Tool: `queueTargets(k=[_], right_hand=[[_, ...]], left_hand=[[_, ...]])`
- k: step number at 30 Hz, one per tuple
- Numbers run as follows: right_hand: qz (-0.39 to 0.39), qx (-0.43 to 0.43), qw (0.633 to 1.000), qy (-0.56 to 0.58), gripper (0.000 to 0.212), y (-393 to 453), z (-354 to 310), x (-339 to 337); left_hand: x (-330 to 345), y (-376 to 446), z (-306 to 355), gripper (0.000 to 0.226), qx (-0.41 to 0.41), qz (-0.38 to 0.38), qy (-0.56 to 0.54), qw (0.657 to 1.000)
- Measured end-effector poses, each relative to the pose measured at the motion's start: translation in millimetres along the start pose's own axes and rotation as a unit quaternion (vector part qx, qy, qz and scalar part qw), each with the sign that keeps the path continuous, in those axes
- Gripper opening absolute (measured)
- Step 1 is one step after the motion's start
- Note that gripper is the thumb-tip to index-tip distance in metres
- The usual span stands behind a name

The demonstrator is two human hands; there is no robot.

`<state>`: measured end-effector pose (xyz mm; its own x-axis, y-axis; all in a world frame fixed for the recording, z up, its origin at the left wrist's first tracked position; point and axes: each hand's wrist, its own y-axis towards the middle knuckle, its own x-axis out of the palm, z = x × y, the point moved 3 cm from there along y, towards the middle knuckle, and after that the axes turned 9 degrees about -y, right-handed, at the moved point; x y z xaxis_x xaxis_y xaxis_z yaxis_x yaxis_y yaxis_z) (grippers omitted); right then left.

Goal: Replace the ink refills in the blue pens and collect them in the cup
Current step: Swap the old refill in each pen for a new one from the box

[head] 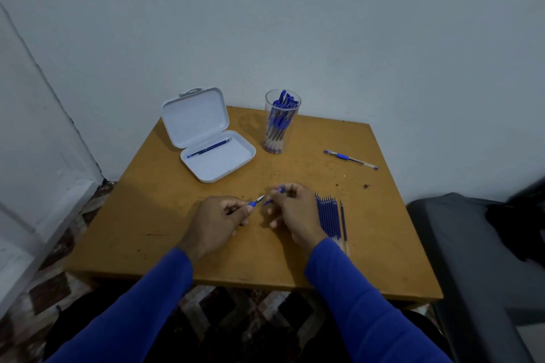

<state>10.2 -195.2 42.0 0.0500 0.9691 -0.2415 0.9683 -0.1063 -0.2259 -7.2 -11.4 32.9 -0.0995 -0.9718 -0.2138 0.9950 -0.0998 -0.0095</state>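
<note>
My left hand (219,219) pinches the blue tip piece of a pen (256,201), its metal point aimed right. My right hand (293,211) holds the blue pen body (275,195), its end close to the tip piece. A row of several blue ink refills (330,219) lies just right of my right hand. A clear cup (281,122) at the back of the table holds several blue pens. One more blue pen (351,159) lies loose at the right. An open white case (218,160) at the back left holds one blue refill or pen (209,149).
The small wooden table (177,230) stands against a white wall. A dark grey seat (472,259) sits close to its right edge. A patterned floor shows under the front edge, and a white door frame lies at the left.
</note>
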Motion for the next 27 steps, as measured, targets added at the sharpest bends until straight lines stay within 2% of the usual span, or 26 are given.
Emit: queueTargets(k=[6, 10, 14, 17, 21, 23, 27], right_hand=[[0.028, -0.060, 0.979, -0.195, 0.008, 0, 0, 10], [0.053, -0.088, 0.959, -0.264, 0.014, 6, 6, 12], [0.080, -0.098, 0.961, -0.245, 0.009, 3, 7, 11], [0.082, -0.110, 0.972, -0.189, 0.034, -1, 12, 8], [0.015, -0.126, 0.980, -0.153, 0.063, -8, 10, 5], [-0.010, -0.132, 0.979, -0.156, 0.062, -11, 8, 4], [-0.051, -0.132, 0.980, -0.143, 0.043, -11, 10, 3]], left_hand=[[5, -3, 1, 0.015, 0.093, 0.011, 0.048, 0.994], [6, -6, -7, 0.021, 0.136, 0.030, 0.094, 0.986], [7, -8, -11, 0.021, 0.146, 0.050, 0.095, 0.984], [8, -8, -11, 0.020, 0.146, 0.052, 0.095, 0.983], [8, -9, -12, 0.018, 0.155, 0.057, 0.086, 0.982], [8, -9, -11, 0.020, 0.161, 0.061, 0.091, 0.981], [8, -11, -9, 0.023, 0.174, 0.065, 0.096, 0.978]])
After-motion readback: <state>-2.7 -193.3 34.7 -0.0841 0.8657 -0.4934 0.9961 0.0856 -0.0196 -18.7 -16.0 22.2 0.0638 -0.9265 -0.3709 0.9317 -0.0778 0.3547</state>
